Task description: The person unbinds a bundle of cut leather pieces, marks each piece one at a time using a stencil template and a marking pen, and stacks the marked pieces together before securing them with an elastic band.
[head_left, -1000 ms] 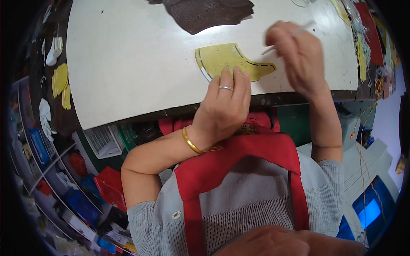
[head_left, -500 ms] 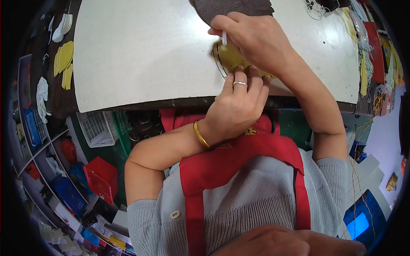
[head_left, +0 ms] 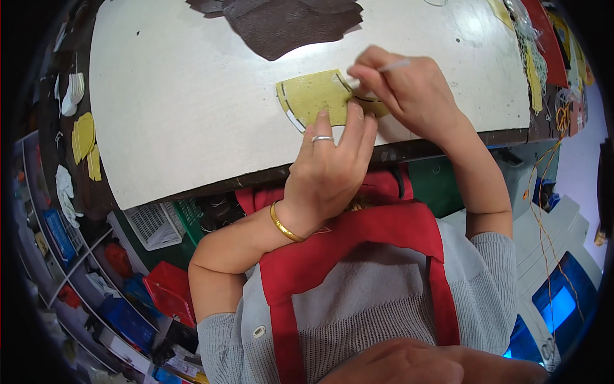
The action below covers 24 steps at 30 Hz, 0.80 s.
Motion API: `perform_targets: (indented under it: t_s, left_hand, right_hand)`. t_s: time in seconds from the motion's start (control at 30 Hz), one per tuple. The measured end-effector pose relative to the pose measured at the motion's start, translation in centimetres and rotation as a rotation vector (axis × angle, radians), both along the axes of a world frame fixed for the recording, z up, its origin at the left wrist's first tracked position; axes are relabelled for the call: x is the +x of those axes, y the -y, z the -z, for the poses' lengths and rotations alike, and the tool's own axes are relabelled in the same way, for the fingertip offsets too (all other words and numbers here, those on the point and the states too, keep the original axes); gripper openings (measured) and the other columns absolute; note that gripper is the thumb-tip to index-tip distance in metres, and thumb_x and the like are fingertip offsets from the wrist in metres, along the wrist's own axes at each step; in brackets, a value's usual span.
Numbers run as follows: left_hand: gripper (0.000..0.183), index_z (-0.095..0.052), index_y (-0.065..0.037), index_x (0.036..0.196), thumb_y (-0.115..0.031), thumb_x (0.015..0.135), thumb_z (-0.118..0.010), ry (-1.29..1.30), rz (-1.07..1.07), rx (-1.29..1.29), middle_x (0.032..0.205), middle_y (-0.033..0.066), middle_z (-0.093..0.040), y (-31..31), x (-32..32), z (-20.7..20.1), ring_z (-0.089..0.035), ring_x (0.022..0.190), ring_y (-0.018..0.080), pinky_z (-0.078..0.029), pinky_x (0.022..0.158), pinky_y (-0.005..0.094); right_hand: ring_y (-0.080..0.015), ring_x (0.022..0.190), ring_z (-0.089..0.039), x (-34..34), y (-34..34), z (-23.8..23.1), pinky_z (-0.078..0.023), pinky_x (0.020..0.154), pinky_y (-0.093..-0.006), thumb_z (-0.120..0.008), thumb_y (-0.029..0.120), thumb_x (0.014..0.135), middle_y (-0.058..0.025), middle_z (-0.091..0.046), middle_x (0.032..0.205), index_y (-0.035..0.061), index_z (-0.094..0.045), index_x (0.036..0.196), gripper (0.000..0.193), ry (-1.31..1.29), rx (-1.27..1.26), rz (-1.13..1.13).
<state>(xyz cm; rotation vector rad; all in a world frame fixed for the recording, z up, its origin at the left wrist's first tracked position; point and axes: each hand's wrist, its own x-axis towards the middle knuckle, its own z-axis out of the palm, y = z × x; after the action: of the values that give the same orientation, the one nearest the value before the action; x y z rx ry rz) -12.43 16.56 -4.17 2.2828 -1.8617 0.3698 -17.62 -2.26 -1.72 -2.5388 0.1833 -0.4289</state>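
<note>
Fingers (head_left: 322, 120) spread, left hand (head_left: 328, 168) presses yellow piece (head_left: 310, 95); right hand (head_left: 412, 89) pinches apparently a pen (head_left: 394, 64).

Glare on tabletop (head_left: 185, 115), black corners, bowed edges

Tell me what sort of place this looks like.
Probably a small leather or sewing workshop: dark brown, leather-like pieces lie on a white-topped table, and the left hand rests on a yellow cut-out shape with dark edge marks.
</note>
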Motion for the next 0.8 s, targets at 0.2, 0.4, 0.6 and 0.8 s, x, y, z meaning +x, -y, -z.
perform_targets:
  t_s: [0.2,0.4,0.6,0.8]
  left_hand:
    - [0.034,-0.071,-0.022,0.122,-0.020,0.090,-0.058,0.071,-0.020,0.016,0.125,-0.0005,-0.068,0.1,0.0,-0.9,-0.063,0.097,0.0244,-0.056,0.068,0.0222]
    - [0.032,-0.073,-0.021,0.113,-0.019,0.081,-0.070,0.077,0.012,-0.094,0.116,-0.0036,-0.071,0.9,0.9,-0.7,-0.064,0.083,0.0177,-0.054,0.058,0.0224]
    - [0.026,-0.073,-0.012,0.106,-0.013,0.081,-0.069,-0.037,0.036,0.005,0.108,0.0005,-0.070,0.5,1.8,-1.7,-0.067,0.084,0.0203,-0.054,0.058,0.0259]
    - [0.037,-0.066,-0.003,0.114,-0.015,0.080,-0.075,-0.049,-0.106,-0.282,0.111,0.0113,-0.065,2.7,7.5,-0.8,-0.064,0.096,0.0297,-0.055,0.079,0.0381]
  right_hand:
    - [-0.0251,0.060,-0.066,-6.2,1.4,-1.1,-0.049,0.052,-0.0355,-0.067,0.024,0.098,-0.0072,-0.064,0.068,0.0080,-0.061,0.091,0.019,-0.068,-0.192,0.077]
    - [-0.0338,0.066,-0.067,-3.6,1.3,-0.5,-0.053,0.062,-0.0445,-0.054,0.028,0.104,-0.0113,-0.069,0.075,0.0024,-0.065,0.099,0.028,0.024,0.288,0.179]
    - [-0.0367,0.076,-0.065,-1.5,-0.8,-1.8,-0.053,0.071,-0.0413,-0.063,0.028,0.096,-0.0129,-0.069,0.082,0.0040,-0.066,0.092,0.024,-0.446,-0.065,0.184]
    - [-0.0085,0.068,-0.059,-6.6,7.7,-0.1,-0.050,0.063,-0.0290,-0.073,0.029,0.090,-0.0027,-0.068,0.072,0.0021,-0.075,0.099,0.028,-0.377,0.449,0.395]
